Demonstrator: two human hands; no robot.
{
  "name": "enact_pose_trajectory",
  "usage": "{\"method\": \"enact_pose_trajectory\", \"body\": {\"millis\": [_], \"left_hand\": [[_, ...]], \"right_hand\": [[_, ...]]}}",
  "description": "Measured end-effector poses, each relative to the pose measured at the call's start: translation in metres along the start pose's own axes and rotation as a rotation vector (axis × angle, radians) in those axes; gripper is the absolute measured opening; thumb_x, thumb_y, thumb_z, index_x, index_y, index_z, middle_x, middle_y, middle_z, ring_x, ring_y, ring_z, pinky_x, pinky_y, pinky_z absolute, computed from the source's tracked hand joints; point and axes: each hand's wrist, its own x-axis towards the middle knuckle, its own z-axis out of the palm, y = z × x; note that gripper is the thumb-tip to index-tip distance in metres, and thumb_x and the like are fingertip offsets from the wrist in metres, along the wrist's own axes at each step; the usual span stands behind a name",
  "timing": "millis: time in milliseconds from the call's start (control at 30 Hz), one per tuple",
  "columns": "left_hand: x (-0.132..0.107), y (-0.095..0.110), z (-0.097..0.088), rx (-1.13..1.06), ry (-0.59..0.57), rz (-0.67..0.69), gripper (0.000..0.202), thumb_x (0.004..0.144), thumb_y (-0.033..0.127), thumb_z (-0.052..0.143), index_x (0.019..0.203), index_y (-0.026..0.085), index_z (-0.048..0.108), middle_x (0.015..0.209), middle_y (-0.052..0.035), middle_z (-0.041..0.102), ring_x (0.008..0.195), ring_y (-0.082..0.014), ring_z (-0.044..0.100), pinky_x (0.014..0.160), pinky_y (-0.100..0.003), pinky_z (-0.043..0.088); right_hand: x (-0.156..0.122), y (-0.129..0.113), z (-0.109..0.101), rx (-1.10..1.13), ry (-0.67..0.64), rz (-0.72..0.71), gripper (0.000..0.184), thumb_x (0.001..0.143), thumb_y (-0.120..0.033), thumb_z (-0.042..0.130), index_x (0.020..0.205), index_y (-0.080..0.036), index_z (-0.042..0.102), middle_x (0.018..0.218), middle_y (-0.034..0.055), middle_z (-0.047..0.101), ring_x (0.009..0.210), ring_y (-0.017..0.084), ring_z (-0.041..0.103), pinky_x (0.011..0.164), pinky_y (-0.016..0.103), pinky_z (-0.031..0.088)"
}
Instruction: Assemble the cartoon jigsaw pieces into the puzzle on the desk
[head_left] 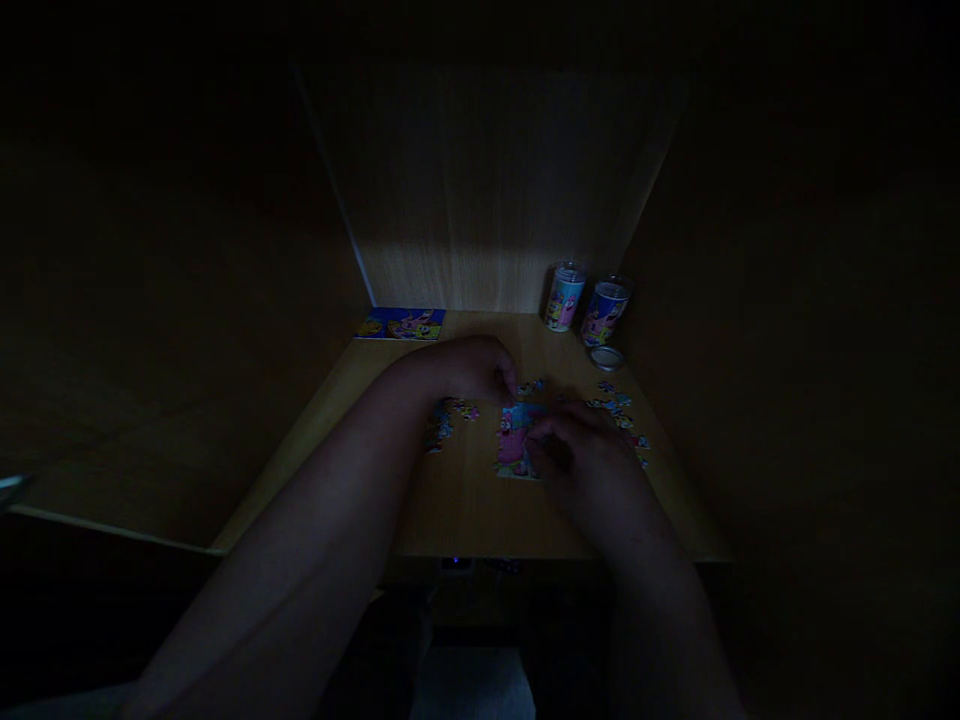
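Note:
A partly built cartoon jigsaw (516, 440) with a pink figure lies in the middle of the small wooden desk (465, 510). My left hand (469, 368) rests just above its top left corner, fingers curled down onto the desk. My right hand (577, 450) covers the puzzle's right edge, fingers bent and pinched at the pieces there. The scene is very dark, so what either hand pinches is unclear. Loose pieces (450, 415) lie left of the puzzle and more loose pieces (619, 410) to the right.
Two printed cartoon tins (564, 297) (604, 311) stand at the back right with a round lid (606, 357) lying in front. A cartoon picture card (403, 323) lies at the back left. Wooden walls close in the desk on three sides.

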Motion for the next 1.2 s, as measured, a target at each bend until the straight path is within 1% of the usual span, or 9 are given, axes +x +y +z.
{"method": "enact_pose_trajectory", "body": {"millis": [133, 300, 400, 467, 533, 667, 933, 1067, 1200], "left_hand": [[-0.001, 0.0, 0.001, 0.005, 0.013, 0.004, 0.009, 0.082, 0.025, 0.081, 0.09, 0.022, 0.082, 0.087, 0.0008, 0.082, 0.082, -0.0192, 0.072, 0.073, -0.026, 0.049], [-0.001, -0.002, 0.004, 0.004, 0.051, 0.016, 0.019, 0.079, 0.023, 0.084, 0.097, 0.021, 0.08, 0.091, 0.0003, 0.081, 0.085, -0.0194, 0.071, 0.075, -0.026, 0.05], [0.002, -0.003, 0.004, 0.01, 0.089, 0.03, 0.016, 0.081, 0.024, 0.083, 0.096, 0.02, 0.078, 0.095, 0.0002, 0.08, 0.086, -0.0189, 0.071, 0.077, -0.026, 0.051], [0.004, -0.003, 0.002, 0.021, 0.158, 0.029, 0.011, 0.089, 0.027, 0.077, 0.098, 0.02, 0.078, 0.099, -0.001, 0.08, 0.09, -0.0196, 0.072, 0.08, -0.026, 0.052], [0.006, -0.005, 0.001, 0.042, 0.264, 0.013, 0.015, 0.096, 0.03, 0.069, 0.103, 0.019, 0.077, 0.103, -0.0035, 0.08, 0.095, -0.0214, 0.071, 0.085, -0.029, 0.052], [0.009, -0.011, -0.002, 0.087, 0.418, -0.023, 0.021, 0.098, 0.028, 0.064, 0.109, 0.017, 0.078, 0.106, -0.0081, 0.079, 0.1, -0.025, 0.071, 0.094, -0.034, 0.053], [0.011, -0.013, 0.005, 0.135, 0.414, -0.009, 0.02, 0.095, 0.022, 0.064, 0.103, 0.018, 0.082, 0.097, -0.0052, 0.081, 0.09, -0.0222, 0.074, 0.089, -0.031, 0.054], [0.014, -0.009, 0.011, 0.185, 0.445, -0.013, 0.018, 0.093, 0.02, 0.065, 0.097, 0.018, 0.082, 0.097, -0.007, 0.081, 0.092, -0.0242, 0.074, 0.09, -0.033, 0.054], [0.018, -0.006, 0.014, 0.211, 0.502, -0.013, 0.016, 0.093, 0.017, 0.065, 0.095, 0.018, 0.081, 0.098, -0.0076, 0.082, 0.091, -0.0244, 0.074, 0.088, -0.033, 0.053]], "right_hand": [[-0.001, 0.0, 0.0, -0.012, 0.017, 0.015, 0.013, 0.097, -0.015, 0.077, 0.097, -0.028, 0.076, 0.107, 0.0041, 0.073, 0.106, 0.031, 0.067, 0.095, 0.046, 0.051], [-0.001, 0.0, 0.0, -0.018, 0.008, 0.018, 0.015, 0.096, -0.013, 0.078, 0.097, -0.028, 0.076, 0.108, 0.0036, 0.072, 0.107, 0.031, 0.067, 0.094, 0.046, 0.051], [0.0, 0.0, 0.0, -0.01, 0.012, 0.012, 0.015, 0.096, -0.013, 0.079, 0.097, -0.028, 0.076, 0.108, 0.0036, 0.072, 0.108, 0.031, 0.067, 0.096, 0.045, 0.051], [0.0, 0.0, -0.001, -0.007, 0.009, 0.016, 0.015, 0.096, -0.012, 0.08, 0.097, -0.027, 0.077, 0.108, 0.0036, 0.072, 0.108, 0.03, 0.067, 0.096, 0.045, 0.05], [0.0, -0.001, -0.001, -0.012, 0.005, 0.025, 0.016, 0.095, -0.012, 0.08, 0.098, -0.027, 0.077, 0.108, 0.0034, 0.072, 0.107, 0.031, 0.067, 0.095, 0.045, 0.05], [0.0, -0.002, -0.001, -0.007, 0.006, 0.024, 0.018, 0.095, -0.011, 0.08, 0.099, -0.028, 0.076, 0.11, 0.003, 0.073, 0.109, 0.031, 0.067, 0.096, 0.045, 0.05], [-0.001, -0.001, 0.001, -0.008, 0.011, 0.03, 0.017, 0.096, -0.011, 0.08, 0.098, -0.028, 0.075, 0.109, 0.0029, 0.071, 0.108, 0.031, 0.066, 0.096, 0.046, 0.051], [-0.001, -0.003, -0.001, 0.029, 0.064, -0.022, 0.013, 0.101, -0.015, 0.074, 0.11, -0.024, 0.073, 0.115, 0.0072, 0.069, 0.112, 0.032, 0.064, 0.102, 0.049, 0.052], [-0.002, -0.007, -0.001, 0.006, 0.035, -0.097, 0.033, 0.106, -0.019, 0.071, 0.139, -0.024, 0.069, 0.138, 0.0098, 0.067, 0.129, 0.035, 0.059, 0.113, 0.054, 0.048]]}}
